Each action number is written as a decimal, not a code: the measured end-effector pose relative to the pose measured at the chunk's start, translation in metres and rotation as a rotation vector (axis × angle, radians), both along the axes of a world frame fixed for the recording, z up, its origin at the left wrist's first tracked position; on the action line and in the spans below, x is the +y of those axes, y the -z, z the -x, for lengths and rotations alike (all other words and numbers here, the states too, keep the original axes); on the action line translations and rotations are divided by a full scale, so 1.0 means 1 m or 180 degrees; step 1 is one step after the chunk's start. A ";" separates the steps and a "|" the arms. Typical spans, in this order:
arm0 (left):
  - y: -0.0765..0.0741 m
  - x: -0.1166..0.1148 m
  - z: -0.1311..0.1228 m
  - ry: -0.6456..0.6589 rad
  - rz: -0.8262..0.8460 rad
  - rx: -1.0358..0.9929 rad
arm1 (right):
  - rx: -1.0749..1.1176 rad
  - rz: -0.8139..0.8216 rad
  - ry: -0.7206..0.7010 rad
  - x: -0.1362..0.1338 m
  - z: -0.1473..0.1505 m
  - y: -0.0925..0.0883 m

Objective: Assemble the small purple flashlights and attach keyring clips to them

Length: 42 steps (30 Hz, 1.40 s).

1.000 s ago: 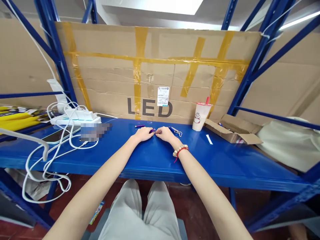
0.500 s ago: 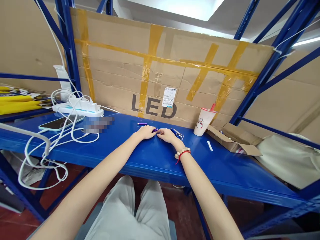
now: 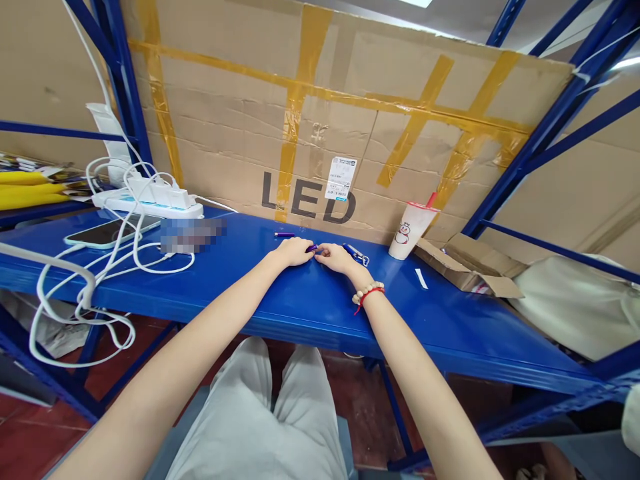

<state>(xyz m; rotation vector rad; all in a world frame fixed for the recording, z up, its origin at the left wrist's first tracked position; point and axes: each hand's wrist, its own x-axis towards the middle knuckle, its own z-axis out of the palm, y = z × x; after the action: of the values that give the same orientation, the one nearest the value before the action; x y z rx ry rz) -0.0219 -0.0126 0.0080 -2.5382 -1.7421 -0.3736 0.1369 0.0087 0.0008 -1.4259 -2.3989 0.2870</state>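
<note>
My left hand (image 3: 296,252) rests over the blue table (image 3: 300,293), its fingers closed around a small shiny purple piece (image 3: 313,247). Only the end of that piece shows, so its kind is unclear. Close beside it, my right hand (image 3: 336,258) has its fingers curled in a pinch at the same spot; what they grip is hidden. Behind my left hand lies a short purple cylinder (image 3: 284,235). Just past my right hand is a blue item with a metal clip (image 3: 356,255), partly covered by the hand.
At right stand a paper cup with a red straw (image 3: 413,230), a white strip (image 3: 421,279), an open cardboard box (image 3: 467,267) and a pale bag (image 3: 580,300). At left are a phone (image 3: 113,232), a power strip (image 3: 150,200) and tangled white cables (image 3: 85,320). Cardboard (image 3: 225,133) walls the back.
The head view has tilted downward, so the table and cardboard sit higher in the picture. Both hands stay together around the purple piece, with only slight finger movement.
</note>
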 end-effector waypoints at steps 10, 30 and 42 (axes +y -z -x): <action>-0.002 -0.003 -0.001 -0.0055 0.0012 0.0145 | -0.0002 -0.0103 -0.0091 0.002 -0.001 0.001; -0.007 -0.009 -0.009 -0.0050 0.0044 0.0354 | -0.0470 -0.0120 0.0033 -0.007 0.004 -0.006; -0.008 -0.006 -0.005 -0.0024 0.0059 0.0393 | -0.0423 -0.0080 0.0008 -0.014 0.005 -0.009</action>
<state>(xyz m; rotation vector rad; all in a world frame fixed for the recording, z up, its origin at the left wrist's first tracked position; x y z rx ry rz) -0.0165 -0.0189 0.0164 -2.5075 -1.7184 -0.1967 0.1315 -0.0050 0.0097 -1.4796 -2.4957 0.1654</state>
